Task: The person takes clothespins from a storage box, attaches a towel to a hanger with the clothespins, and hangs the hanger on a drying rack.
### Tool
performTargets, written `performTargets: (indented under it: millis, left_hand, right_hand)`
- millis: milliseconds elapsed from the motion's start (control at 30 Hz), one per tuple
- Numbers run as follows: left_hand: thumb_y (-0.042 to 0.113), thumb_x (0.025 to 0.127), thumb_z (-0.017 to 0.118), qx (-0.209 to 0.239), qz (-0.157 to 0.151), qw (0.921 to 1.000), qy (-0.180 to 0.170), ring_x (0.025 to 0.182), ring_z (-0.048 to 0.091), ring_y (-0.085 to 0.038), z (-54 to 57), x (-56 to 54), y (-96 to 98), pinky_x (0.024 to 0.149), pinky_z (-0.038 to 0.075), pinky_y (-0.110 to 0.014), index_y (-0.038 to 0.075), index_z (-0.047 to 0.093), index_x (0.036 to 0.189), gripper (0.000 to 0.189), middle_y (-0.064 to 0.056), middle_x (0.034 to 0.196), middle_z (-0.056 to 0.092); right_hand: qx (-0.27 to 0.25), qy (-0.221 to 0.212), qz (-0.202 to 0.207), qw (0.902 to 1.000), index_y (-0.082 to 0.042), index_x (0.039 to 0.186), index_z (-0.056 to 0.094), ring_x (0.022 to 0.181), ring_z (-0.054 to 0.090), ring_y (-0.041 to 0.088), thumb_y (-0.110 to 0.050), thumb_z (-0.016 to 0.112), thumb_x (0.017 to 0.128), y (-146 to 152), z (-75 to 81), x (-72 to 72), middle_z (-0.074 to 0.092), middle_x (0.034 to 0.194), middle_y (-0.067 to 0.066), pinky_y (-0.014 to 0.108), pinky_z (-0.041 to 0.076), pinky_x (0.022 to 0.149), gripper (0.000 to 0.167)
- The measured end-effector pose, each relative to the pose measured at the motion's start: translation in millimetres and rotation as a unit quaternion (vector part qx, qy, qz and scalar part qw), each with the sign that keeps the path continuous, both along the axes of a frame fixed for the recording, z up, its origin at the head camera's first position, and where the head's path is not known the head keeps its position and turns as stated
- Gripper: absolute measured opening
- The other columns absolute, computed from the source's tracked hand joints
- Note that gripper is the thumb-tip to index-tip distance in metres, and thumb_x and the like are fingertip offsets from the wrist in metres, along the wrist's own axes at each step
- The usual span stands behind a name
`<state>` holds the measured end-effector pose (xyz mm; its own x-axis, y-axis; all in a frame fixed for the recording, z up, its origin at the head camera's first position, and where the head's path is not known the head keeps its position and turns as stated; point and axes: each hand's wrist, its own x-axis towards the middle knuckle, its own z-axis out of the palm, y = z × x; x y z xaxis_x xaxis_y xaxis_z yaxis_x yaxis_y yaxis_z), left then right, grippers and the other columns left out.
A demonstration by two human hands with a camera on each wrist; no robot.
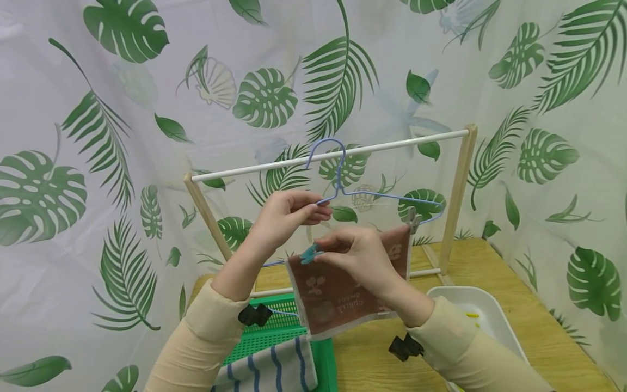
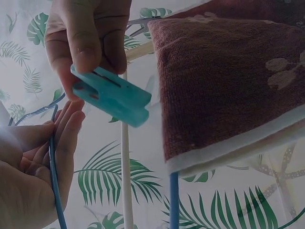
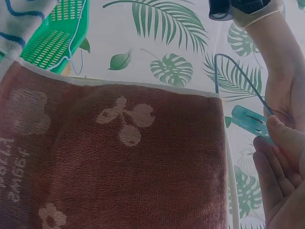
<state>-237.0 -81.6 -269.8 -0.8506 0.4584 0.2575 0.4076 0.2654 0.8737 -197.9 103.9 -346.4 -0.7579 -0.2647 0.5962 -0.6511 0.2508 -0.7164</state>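
My left hand point(image 1: 294, 209) pinches one sloping arm of a blue clothes hanger point(image 1: 339, 174), whose hook rises in front of the rack's white rod. A reddish-brown towel point(image 1: 328, 305) with pale cherry prints and a white border is folded over the hanger's lower bar. Between thumb and fingers, my right hand point(image 1: 364, 261) holds a light-blue clothes peg point(image 2: 114, 95). Both wrist views show the peg's tip just off the towel's edge, apart from the cloth. A grey peg point(image 1: 413, 219) sits at the towel's other upper corner, by the hanger's right end.
Behind the hands stands a wooden rack with a white rod point(image 1: 397, 144). A green basket point(image 1: 325, 362) holds a blue-striped cloth point(image 1: 274, 365) at the lower left. On the right of the wooden table point(image 1: 377, 362) is a white tray point(image 1: 495, 305) with small yellow items. Leaf-print sheets surround the table.
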Motion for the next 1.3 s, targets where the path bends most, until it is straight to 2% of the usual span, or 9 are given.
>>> performTargets:
  millis: [133, 433, 700, 933, 1133, 1300]
  left_hand:
    - [0.000, 0.109, 0.056, 0.001, -0.001, 1.0000, 0.001, 0.113, 0.077, -0.036, -0.1, 0.2, 1.4, 0.096, 0.065, -0.034, -0.009, 0.071, 0.127, 0.025, -0.028, 0.118, 0.077]
    - [-0.002, 0.108, 0.055, 0.004, -0.010, 0.9999, 0.010, 0.114, 0.076, -0.039, 0.7, 2.3, 3.7, 0.097, 0.065, -0.034, -0.010, 0.071, 0.126, 0.025, -0.029, 0.118, 0.076]
    - [-0.002, 0.108, 0.056, 0.006, -0.017, 0.9997, 0.013, 0.112, 0.077, -0.037, 0.7, 3.7, 5.0, 0.096, 0.065, -0.035, -0.009, 0.072, 0.124, 0.024, -0.028, 0.117, 0.077]
    - [-0.001, 0.108, 0.056, 0.001, -0.016, 0.9998, 0.012, 0.111, 0.078, -0.037, -0.7, 3.0, 4.6, 0.095, 0.066, -0.035, -0.010, 0.071, 0.126, 0.025, -0.028, 0.117, 0.077]
    - [-0.002, 0.108, 0.056, 0.003, -0.018, 0.9998, 0.004, 0.112, 0.077, -0.038, -1.3, 2.4, 5.2, 0.095, 0.066, -0.035, -0.011, 0.070, 0.127, 0.025, -0.029, 0.118, 0.076]
    - [-0.002, 0.108, 0.056, 0.001, -0.018, 0.9998, 0.004, 0.111, 0.077, -0.039, -1.3, 3.5, 6.2, 0.094, 0.066, -0.035, -0.011, 0.070, 0.127, 0.025, -0.030, 0.117, 0.076]
  right_hand:
    - [0.020, 0.043, 0.000, 0.9989, -0.003, 0.101, 0.084, 0.092, 0.081, 0.026, 0.002, 0.089, 0.082, -6, 1.4, -4.2, 0.083, 0.101, 0.012, 0.025, 0.067, 0.079, 0.020]
    - [0.066, 0.145, -0.012, 0.9872, -0.007, 0.096, 0.084, 0.089, 0.080, 0.019, -0.001, 0.089, 0.084, -18, 2.3, -13.6, 0.083, 0.093, 0.005, 0.026, 0.067, 0.078, 0.015]
    - [0.097, 0.163, -0.025, 0.9815, -0.008, 0.097, 0.084, 0.091, 0.079, 0.019, -0.005, 0.088, 0.085, -24, 0.3, -14.5, 0.083, 0.092, 0.003, 0.027, 0.066, 0.077, 0.013]
    - [0.151, 0.223, -0.036, 0.9623, -0.009, 0.099, 0.083, 0.087, 0.079, 0.015, -0.007, 0.088, 0.085, -30, 0.5, -13.6, 0.082, 0.092, 0.001, 0.029, 0.065, 0.078, 0.015]
    - [0.189, 0.249, -0.055, 0.9482, -0.011, 0.100, 0.081, 0.090, 0.077, 0.014, -0.009, 0.088, 0.086, -34, 1.6, -10.6, 0.080, 0.095, 0.000, 0.028, 0.065, 0.080, 0.016]
    - [0.196, 0.249, -0.061, 0.9466, -0.012, 0.098, 0.080, 0.087, 0.076, 0.013, -0.009, 0.088, 0.086, -36, 2.1, -10.5, 0.079, 0.093, -0.001, 0.028, 0.064, 0.078, 0.015]
